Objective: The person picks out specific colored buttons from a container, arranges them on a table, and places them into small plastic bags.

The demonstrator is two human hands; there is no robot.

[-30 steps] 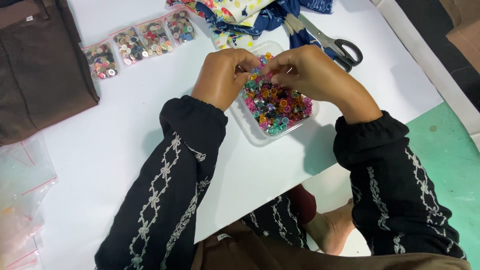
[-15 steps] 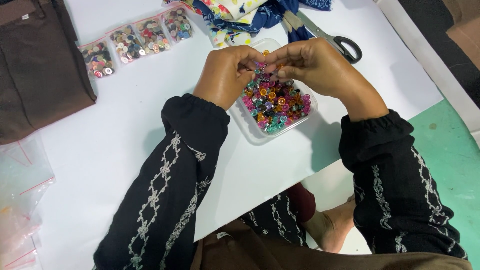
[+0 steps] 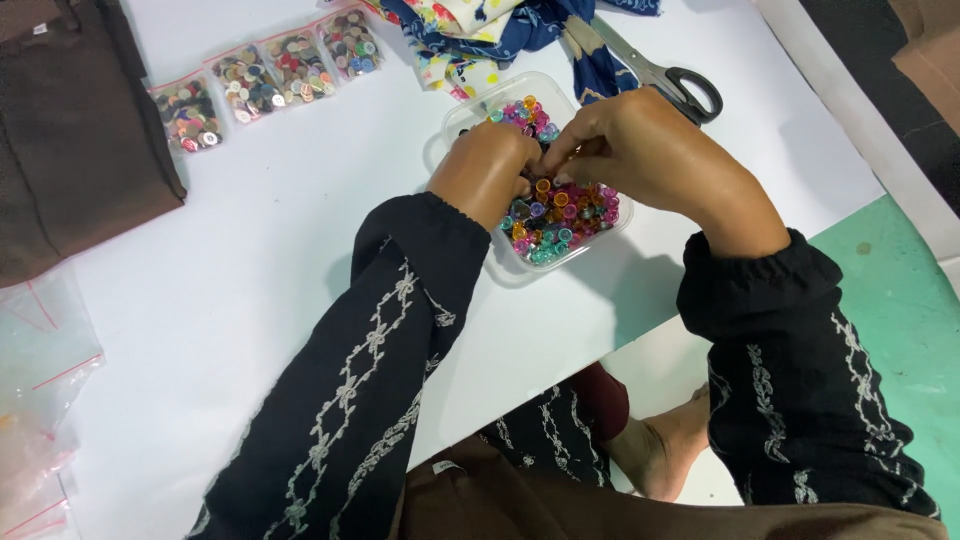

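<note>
A clear plastic tub (image 3: 470, 115) full of small coloured beads (image 3: 570, 215) sits on the white table sheet (image 3: 250, 260). My left hand (image 3: 488, 170) and my right hand (image 3: 650, 155) meet right above the tub, fingertips pinched together over the beads. Something small is held between the fingertips, but the fingers hide what it is. Both arms wear black sleeves with white embroidery.
Three small clear bags of buttons (image 3: 265, 75) lie in a row at the back left. Patterned blue and yellow cloth (image 3: 480, 30) and black-handled scissors (image 3: 665, 75) lie behind the tub. Brown fabric (image 3: 70, 140) covers the far left, with empty clear bags (image 3: 40, 390) below it. A green floor (image 3: 890, 320) lies to the right.
The view has shifted, so the tub and both hands sit slightly lower in frame. The hands stay pinched together over the beads, with the fingertips working in small moves.
</note>
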